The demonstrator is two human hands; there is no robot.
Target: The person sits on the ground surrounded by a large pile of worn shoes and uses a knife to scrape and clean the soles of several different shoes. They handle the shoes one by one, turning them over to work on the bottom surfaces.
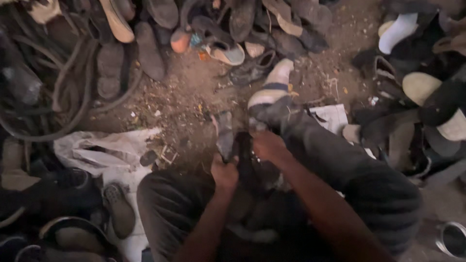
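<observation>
I sit on the dirt floor with my knees apart. My left hand (224,172) and my right hand (268,146) both grip a dark worn shoe (242,155) held between my legs, just above my lap. The left hand clasps its near side; the right hand holds its upper right part. A grey piece of the shoe (224,136) sticks up past my left hand. My right leg (335,160) stretches forward, ending in a striped sock (272,87).
Piles of old shoes and soles lie along the top (233,29), right (427,87) and lower left (73,213). Dark rubber hoses (63,92) coil at the left. A crumpled white bag (102,150) lies left of my knee. A metal tin (451,238) stands at the bottom right.
</observation>
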